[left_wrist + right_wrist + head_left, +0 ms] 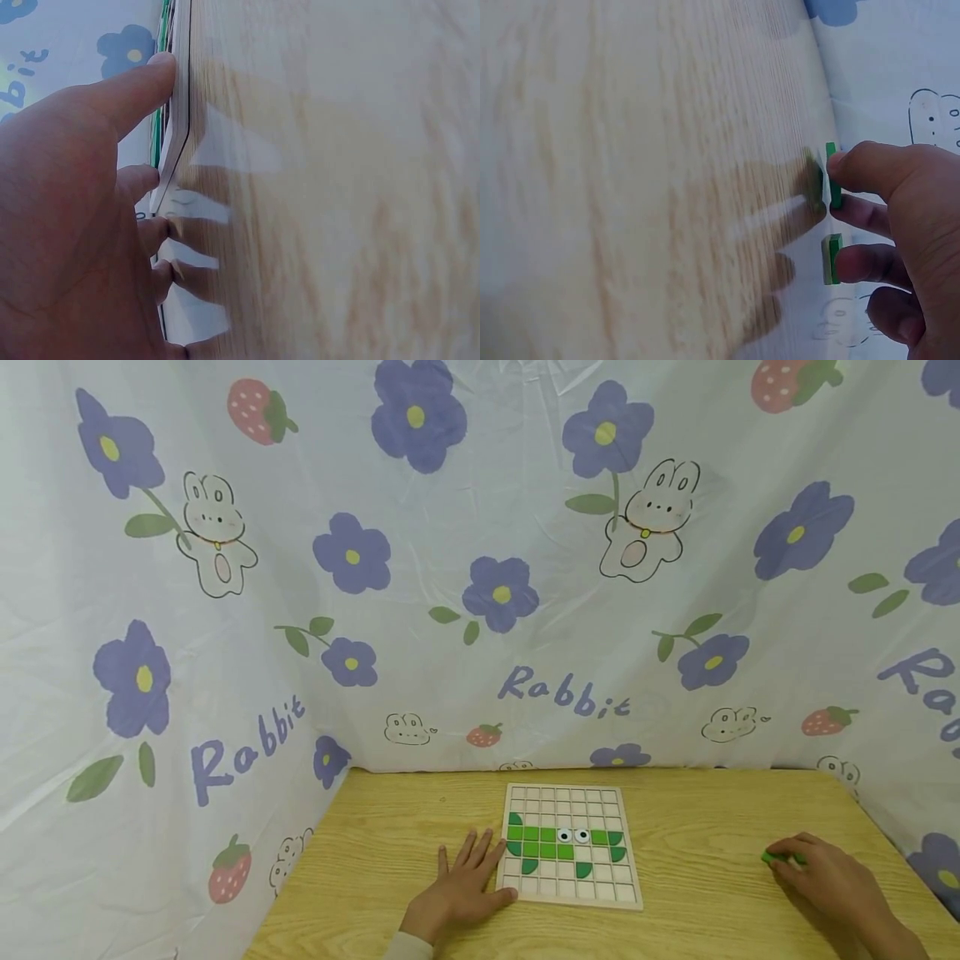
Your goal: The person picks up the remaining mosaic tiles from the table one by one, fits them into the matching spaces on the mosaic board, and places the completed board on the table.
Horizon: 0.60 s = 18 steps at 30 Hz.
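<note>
A square wooden grid board (600,889) lies on the table with green tiles (531,834) and two round eye tiles (581,836) set in its cells. Dark green quarter-round tiles (583,869) sit along the edges of the figure. My left hand (459,889) lies with fingers spread at the board's left side, its thumb on the front left corner. Well to the right of the board, my right hand (828,872) pinches a thin green tile (835,187) between thumb and index finger. A second green tile (832,259) is against its middle finger.
The wood-grain table (697,843) carries the board and runs back to a white curtain (450,693) printed with flowers, rabbits and strawberries. This curtain also hangs along the left and right sides.
</note>
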Each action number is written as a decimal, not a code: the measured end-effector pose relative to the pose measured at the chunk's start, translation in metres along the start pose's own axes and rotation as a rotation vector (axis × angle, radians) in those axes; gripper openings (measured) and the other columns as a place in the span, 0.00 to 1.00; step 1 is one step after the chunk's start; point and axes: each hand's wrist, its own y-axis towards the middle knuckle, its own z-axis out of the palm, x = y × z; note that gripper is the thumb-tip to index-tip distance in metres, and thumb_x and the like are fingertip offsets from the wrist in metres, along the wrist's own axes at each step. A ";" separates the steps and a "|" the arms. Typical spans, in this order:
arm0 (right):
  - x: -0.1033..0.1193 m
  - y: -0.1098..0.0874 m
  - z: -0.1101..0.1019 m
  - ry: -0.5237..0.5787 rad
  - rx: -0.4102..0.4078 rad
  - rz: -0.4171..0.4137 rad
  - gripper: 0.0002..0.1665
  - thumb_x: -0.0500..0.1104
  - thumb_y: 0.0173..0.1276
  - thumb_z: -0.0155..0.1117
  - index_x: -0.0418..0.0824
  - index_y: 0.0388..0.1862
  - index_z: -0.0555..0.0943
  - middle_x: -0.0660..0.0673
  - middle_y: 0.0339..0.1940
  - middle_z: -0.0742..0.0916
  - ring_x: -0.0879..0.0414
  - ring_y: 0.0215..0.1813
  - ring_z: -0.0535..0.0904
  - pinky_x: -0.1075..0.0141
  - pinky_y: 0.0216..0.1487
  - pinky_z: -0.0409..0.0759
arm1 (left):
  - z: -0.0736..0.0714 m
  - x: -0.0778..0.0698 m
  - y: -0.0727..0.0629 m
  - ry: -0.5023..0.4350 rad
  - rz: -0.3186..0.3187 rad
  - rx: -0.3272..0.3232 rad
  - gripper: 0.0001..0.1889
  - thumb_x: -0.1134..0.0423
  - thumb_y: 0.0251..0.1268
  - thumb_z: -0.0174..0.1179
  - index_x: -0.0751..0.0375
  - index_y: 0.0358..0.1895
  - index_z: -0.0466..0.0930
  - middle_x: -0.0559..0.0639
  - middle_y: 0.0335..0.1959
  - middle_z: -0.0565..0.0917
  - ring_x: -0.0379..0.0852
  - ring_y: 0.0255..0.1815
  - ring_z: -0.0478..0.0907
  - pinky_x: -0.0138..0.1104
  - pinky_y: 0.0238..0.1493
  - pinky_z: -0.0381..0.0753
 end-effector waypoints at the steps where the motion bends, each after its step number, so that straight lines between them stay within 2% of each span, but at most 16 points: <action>1: 0.000 0.000 0.000 0.003 -0.003 0.000 0.08 0.46 0.72 0.74 0.47 0.47 0.91 0.43 0.49 0.90 0.51 0.39 0.88 0.52 0.35 0.86 | 0.000 0.000 0.000 -0.001 0.002 -0.001 0.45 0.31 0.77 0.53 0.47 0.89 0.51 0.54 0.91 0.47 0.63 0.91 0.41 0.77 0.79 0.33; 8: 0.005 0.000 -0.001 0.020 -0.011 0.019 0.10 0.49 0.72 0.74 0.48 0.48 0.91 0.38 0.53 0.90 0.43 0.42 0.89 0.47 0.35 0.86 | -0.002 -0.002 -0.002 -0.013 0.004 0.003 0.45 0.32 0.78 0.54 0.48 0.89 0.52 0.55 0.91 0.48 0.64 0.91 0.41 0.78 0.78 0.33; 12: 0.009 -0.001 -0.003 0.020 0.016 0.042 0.12 0.53 0.72 0.74 0.50 0.49 0.92 0.37 0.56 0.89 0.38 0.47 0.89 0.43 0.39 0.86 | -0.003 -0.004 -0.004 -0.017 -0.003 0.003 0.45 0.32 0.78 0.54 0.47 0.88 0.52 0.55 0.91 0.48 0.64 0.91 0.40 0.77 0.79 0.33; 18: 0.017 0.000 -0.003 0.014 -0.006 0.029 0.13 0.55 0.71 0.75 0.51 0.48 0.92 0.39 0.55 0.90 0.37 0.49 0.89 0.43 0.41 0.86 | -0.003 -0.005 -0.004 -0.016 0.003 0.000 0.45 0.32 0.78 0.54 0.48 0.88 0.52 0.56 0.91 0.48 0.64 0.91 0.40 0.77 0.79 0.33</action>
